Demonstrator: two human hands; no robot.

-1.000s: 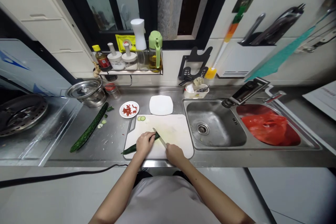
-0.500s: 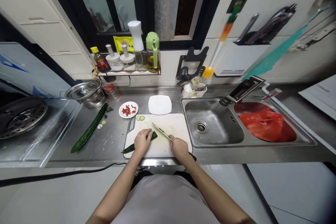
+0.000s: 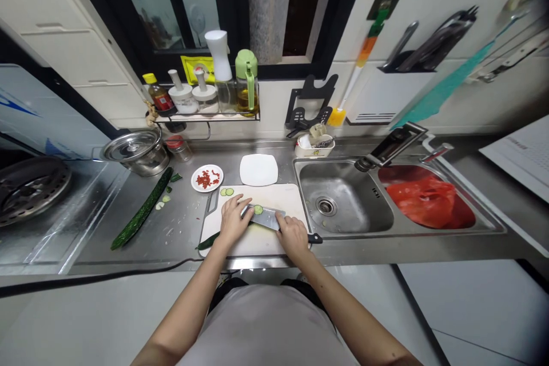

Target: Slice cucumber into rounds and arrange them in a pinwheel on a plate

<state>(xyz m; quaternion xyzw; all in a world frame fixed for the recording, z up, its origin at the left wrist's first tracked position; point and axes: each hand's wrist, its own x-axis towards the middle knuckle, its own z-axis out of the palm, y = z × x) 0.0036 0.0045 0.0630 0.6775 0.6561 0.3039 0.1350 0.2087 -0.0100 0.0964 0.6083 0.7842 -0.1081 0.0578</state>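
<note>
A white cutting board (image 3: pixel 283 197) lies on the steel counter in front of me. My right hand (image 3: pixel 293 235) is closed round the handle of a cleaver (image 3: pixel 268 218), whose blade lies flat over the board with a cucumber slice (image 3: pixel 258 210) on it. My left hand (image 3: pixel 233 219) rests at the blade's left end, fingers bent against it, covering most of a cucumber piece (image 3: pixel 206 242) whose dark tip sticks out at the board's left edge. Two cut slices (image 3: pixel 227 191) sit at the board's far left corner.
A whole cucumber (image 3: pixel 141 209) lies on the counter to the left, by a steel pot (image 3: pixel 136 150). A small plate of red chilli bits (image 3: pixel 207 178) and an empty white plate (image 3: pixel 258 170) stand behind the board. The double sink (image 3: pixel 343 200) is on the right, a red bag (image 3: pixel 424 200) in its far basin.
The cleaver has turned from edge-down over the cucumber to lying flat with a slice on it. My left hand has moved up from the cucumber to the blade.
</note>
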